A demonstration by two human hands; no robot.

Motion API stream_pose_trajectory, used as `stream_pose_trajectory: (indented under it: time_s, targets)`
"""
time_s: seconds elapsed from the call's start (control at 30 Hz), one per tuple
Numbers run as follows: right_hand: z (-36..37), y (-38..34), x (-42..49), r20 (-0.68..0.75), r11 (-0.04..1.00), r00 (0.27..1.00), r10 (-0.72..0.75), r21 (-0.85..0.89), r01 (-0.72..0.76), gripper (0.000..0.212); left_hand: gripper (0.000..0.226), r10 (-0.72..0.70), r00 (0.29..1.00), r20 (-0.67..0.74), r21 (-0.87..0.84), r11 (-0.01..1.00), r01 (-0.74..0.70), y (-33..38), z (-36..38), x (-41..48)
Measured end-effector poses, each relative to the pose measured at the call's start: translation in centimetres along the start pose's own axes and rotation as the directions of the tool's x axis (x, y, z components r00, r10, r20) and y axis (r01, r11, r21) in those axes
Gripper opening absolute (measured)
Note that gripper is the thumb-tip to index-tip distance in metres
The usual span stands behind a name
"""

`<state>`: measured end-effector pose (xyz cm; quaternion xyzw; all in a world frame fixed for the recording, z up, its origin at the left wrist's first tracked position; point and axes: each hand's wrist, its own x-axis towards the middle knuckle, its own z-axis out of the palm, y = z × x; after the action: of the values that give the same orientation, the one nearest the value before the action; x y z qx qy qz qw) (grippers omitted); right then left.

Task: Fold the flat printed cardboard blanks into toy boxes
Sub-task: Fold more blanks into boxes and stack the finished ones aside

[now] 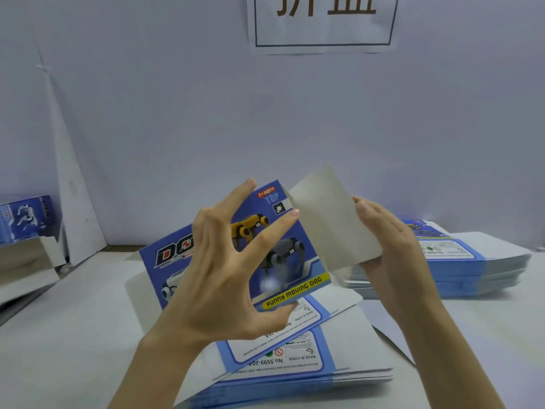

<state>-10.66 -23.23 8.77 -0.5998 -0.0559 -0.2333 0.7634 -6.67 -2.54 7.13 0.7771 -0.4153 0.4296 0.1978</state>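
Note:
I hold a blue printed cardboard blank [298, 261] with robot dogs and the words "FUNNY MOVING DOG" upright above the table. My left hand [224, 273] spans its printed face, fingers spread and thumb under its lower edge. A grey unprinted flap [330, 222] bends off its right side. My right hand [392, 249] grips that flap, fingers behind it. Below lies a stack of flat blanks [295, 367], printed side up.
A second stack of flat blanks [460, 270] lies at the right. Folded boxes [26, 219] stand at the far left, on grey cardboard. A white wall with a paper sign [321, 22] closes the back. The white table [73, 335] runs under everything.

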Motion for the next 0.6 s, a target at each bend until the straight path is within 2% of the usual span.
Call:
stream_pose_trajectory:
  time_s: [0.07,0.17,0.27,0.3,0.4,0.5,0.6]
  targets:
    - [-0.4,-0.3,-0.1,0.135,0.978,0.98,0.143,0.136,-0.161,0.018,0.085,-0.003,1.0,-0.014,-0.057,0.998,0.002,0.5,0.0,0.1]
    - [-0.5,-0.2,-0.2,0.269,0.958,0.938,0.217,0.125,-0.257,0.024,0.082,0.034,0.999,-0.025,-0.068,0.997,-0.035,1.0,0.1,0.1]
    - [-0.3,0.0,-0.1,0.271,0.958,0.926,0.263,0.037,-0.283,0.051,0.082,0.03,0.999,-0.026,-0.078,0.996,-0.032,1.2,0.0,0.1]
    - [-0.5,0.0,0.0,0.266,0.955,0.925,0.272,0.047,-0.294,0.053,0.082,0.021,1.0,-0.023,-0.082,0.996,-0.023,1.1,0.0,0.1]
    - [-1.6,-0.7,0.2,0.252,0.937,0.936,0.245,0.187,-0.295,0.026,0.084,-0.002,1.0,0.007,-0.062,0.998,0.003,1.0,-0.2,0.1]
    - [-2.8,-1.2,0.3,0.233,0.919,0.951,0.205,0.288,-0.269,0.02,0.092,-0.028,0.995,0.091,-0.019,0.999,0.03,1.2,-0.5,0.2]
    - [-2.9,-1.2,0.4,0.266,0.931,0.944,0.197,0.25,-0.265,0.028,0.101,-0.031,0.984,0.177,0.078,0.997,0.018,1.7,-1.0,0.5]
